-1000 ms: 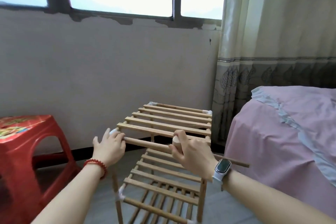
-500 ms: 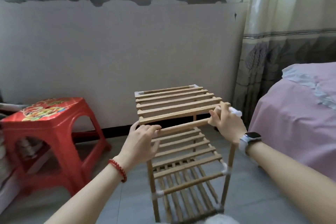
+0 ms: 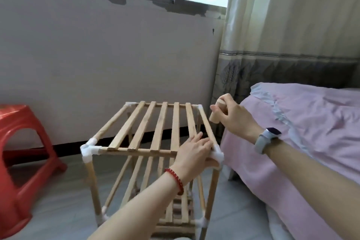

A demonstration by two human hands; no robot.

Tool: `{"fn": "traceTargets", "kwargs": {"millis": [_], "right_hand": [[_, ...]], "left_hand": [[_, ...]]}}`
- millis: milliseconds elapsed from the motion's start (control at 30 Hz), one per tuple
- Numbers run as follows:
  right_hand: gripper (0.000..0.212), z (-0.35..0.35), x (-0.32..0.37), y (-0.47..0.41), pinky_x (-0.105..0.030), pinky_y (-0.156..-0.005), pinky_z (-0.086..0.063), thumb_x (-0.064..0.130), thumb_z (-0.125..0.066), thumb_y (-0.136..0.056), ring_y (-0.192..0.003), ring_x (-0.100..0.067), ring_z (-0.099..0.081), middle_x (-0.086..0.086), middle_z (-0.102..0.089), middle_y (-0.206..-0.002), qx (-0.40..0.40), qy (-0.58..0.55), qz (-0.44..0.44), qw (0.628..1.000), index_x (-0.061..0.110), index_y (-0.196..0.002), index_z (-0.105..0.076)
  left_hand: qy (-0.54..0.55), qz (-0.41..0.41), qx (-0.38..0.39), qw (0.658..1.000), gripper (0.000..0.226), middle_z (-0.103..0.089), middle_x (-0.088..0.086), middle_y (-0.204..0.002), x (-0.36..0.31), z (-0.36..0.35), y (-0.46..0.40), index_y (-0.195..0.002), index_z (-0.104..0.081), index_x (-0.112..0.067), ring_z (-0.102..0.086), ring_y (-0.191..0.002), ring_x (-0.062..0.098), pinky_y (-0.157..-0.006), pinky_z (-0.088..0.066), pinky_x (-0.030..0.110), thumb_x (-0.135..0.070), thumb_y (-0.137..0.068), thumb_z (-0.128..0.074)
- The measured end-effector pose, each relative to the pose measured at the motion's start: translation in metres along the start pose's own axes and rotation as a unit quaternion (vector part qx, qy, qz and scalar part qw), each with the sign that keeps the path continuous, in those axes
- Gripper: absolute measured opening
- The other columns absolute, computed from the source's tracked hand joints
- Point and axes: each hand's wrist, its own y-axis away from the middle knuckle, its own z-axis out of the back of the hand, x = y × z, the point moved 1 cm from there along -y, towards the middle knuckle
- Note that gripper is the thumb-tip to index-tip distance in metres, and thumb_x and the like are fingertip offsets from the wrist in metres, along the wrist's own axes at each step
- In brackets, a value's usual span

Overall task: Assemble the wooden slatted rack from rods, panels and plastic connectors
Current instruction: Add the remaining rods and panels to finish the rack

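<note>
A bare plaster wall under a window fills the upper left of the frame, a curtain hangs at upper right, and a bed with a pink cover runs down the right side over a grey tiled floor. A red plastic stool stands at the left edge.

The wooden slatted rack stands on the floor at centre frame, its top panel of slats running away from the camera toward the wall, with white plastic connectors at the corners. The left hand lies on the near right corner of that top panel, fingers straight and spread flat over the slats, the thumb tucked under beside the near right connector.

The right hand is raised just right of the rack's right edge, between rack and bed, its fingers curled round a short wooden peg. The peg's long axis is close to upright, tipped slightly, with its free end pointing down and to the left. That lower end sits above and just outside the right side rail, up-frame from the braced corner.

So the peg lies up and right of the left hand's fingers, and the right hand is plainly the nearer one to bring it down. The next move probably turns on lining the peg up with its target on the right side while the left hand steadies the frame; whether it is a part to fit or a tapping tool, I cannot tell.
</note>
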Motion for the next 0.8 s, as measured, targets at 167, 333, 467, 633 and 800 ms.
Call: {"fn": "traceTargets", "kwargs": {"millis": [167,333,467,633,800], "right_hand": [[0.021,0.041,0.001,-0.002,-0.032,-0.066,-0.038,0.040,-0.040,-0.097,-0.073,-0.021,-0.054,0.020,-0.051,-0.063,-0.068,0.071,0.004,0.995,0.019,-0.099,-0.038],[0.028,-0.014,-0.012,0.061,-0.035,-0.061,-0.045,0.036,-0.032,-0.099,-0.075,-0.031,-0.062,-0.001,-0.056,-0.087,0.003,0.154,-0.032,0.988,0.011,-0.107,-0.042],[0.019,0.017,-0.009,0.024,-0.038,-0.069,-0.046,0.038,-0.036,-0.098,-0.080,-0.031,-0.063,-0.002,-0.066,-0.083,-0.021,0.062,-0.063,0.996,0.019,-0.095,-0.035],[0.034,0.000,0.001,0.052,-0.038,-0.068,-0.048,0.033,-0.035,-0.099,-0.078,-0.028,-0.061,-0.010,-0.062,-0.092,-0.002,0.134,-0.072,0.988,0.004,-0.117,-0.041],[0.021,0.023,0.007,0.026,-0.039,-0.069,-0.049,0.038,-0.038,-0.097,-0.074,-0.026,-0.063,0.003,-0.065,-0.075,-0.058,0.073,-0.033,0.995,0.017,-0.097,-0.037]], "left_hand": [[-0.104,0.110,0.004,0.988,0.075,-0.042,0.010,-0.135,-0.008,-0.005,-0.027,-0.131,-0.041,-0.007,-0.038,-0.126,0.028,-0.111,-0.020,0.043,-0.061,-0.080,-0.054],[-0.071,0.120,-0.001,0.990,0.079,-0.044,0.002,-0.132,0.019,-0.012,-0.002,-0.138,-0.030,-0.013,-0.034,-0.130,0.024,-0.098,-0.038,0.038,-0.069,-0.083,-0.040],[-0.047,0.106,0.001,0.993,0.075,-0.042,0.002,-0.137,0.020,-0.012,-0.003,-0.141,-0.028,-0.014,-0.027,-0.133,0.023,-0.105,-0.031,0.039,-0.062,-0.086,-0.045],[-0.068,0.095,0.013,0.993,0.069,-0.042,0.004,-0.138,0.022,-0.011,-0.002,-0.142,-0.027,-0.012,-0.026,-0.134,0.025,-0.112,-0.024,0.044,-0.053,-0.089,-0.047],[-0.049,0.083,0.018,0.995,0.060,-0.037,0.004,-0.141,0.021,-0.009,0.001,-0.140,-0.029,-0.013,-0.024,-0.135,0.024,-0.113,-0.019,0.044,-0.042,-0.091,-0.049]]}}
